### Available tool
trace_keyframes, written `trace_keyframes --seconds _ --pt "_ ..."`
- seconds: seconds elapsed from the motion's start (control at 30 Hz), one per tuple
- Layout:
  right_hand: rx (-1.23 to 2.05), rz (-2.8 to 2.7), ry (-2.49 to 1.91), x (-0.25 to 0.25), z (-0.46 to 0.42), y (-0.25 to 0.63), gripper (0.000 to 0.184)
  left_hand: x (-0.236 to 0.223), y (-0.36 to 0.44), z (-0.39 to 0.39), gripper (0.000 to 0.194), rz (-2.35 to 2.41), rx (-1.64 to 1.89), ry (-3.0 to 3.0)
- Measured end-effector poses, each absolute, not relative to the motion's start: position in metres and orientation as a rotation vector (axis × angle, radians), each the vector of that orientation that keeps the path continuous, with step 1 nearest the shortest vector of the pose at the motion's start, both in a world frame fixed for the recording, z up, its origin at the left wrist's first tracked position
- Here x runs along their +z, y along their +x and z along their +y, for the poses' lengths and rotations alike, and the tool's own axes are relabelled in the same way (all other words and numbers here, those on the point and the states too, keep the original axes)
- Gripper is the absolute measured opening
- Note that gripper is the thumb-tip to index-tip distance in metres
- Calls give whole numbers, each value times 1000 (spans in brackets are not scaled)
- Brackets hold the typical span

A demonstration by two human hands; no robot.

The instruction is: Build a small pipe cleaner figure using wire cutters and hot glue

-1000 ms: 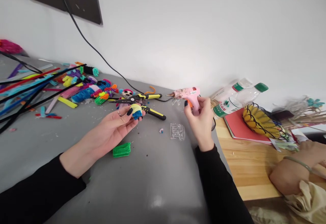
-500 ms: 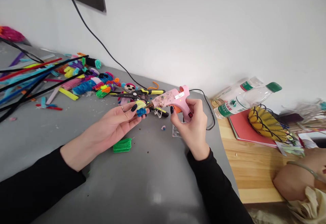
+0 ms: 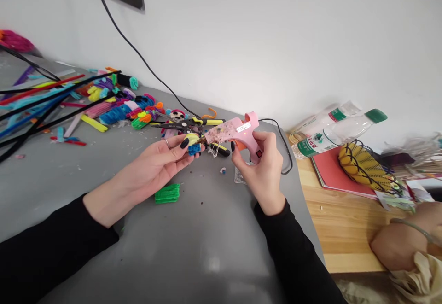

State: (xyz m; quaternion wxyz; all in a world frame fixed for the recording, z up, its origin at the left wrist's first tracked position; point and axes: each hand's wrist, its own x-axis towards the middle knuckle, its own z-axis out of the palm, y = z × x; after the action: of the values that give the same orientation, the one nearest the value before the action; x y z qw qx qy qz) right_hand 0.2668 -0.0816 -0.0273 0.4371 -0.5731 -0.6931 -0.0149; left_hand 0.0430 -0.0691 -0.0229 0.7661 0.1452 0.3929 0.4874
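Over grey tabletop (image 3: 193,239), left fingers (image 3: 174,153) pinch yellow-blue fuzzy piece (image 3: 194,149). Right fingers (image 3: 269,143) grip pink glue gun (image 3: 238,131), nozzle (image 3: 201,141) at piece.

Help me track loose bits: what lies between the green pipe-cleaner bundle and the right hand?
Head view: a dark speck, a pale-and-blue scrap and, partly behind the right hand, some clear plastic.

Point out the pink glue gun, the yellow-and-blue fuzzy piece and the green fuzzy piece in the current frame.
Pink glue gun (image 3: 235,131): head view, side of its body.
Yellow-and-blue fuzzy piece (image 3: 194,149): head view, its blue part.
Green fuzzy piece (image 3: 167,193): head view, middle of its top.
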Motion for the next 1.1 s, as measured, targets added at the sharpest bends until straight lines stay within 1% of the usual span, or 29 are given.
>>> trace_keyframes --seconds 0.23,0.43,0.73,1.1 --pt "-12 -1727 -1421 -29 -81 269 28 -26 40 -71 24 845 1047 309" --pt "-22 -1722 -1421 -29 -81 269 27 -33 36 -69 19 760 1004 363" --pt "4 -1714 -1427 -29 -81 270 27 -31 38 -70 21 794 1025 346" --pt "27 -1726 -1413 -29 -80 270 26 -37 34 -67 18 751 997 370"
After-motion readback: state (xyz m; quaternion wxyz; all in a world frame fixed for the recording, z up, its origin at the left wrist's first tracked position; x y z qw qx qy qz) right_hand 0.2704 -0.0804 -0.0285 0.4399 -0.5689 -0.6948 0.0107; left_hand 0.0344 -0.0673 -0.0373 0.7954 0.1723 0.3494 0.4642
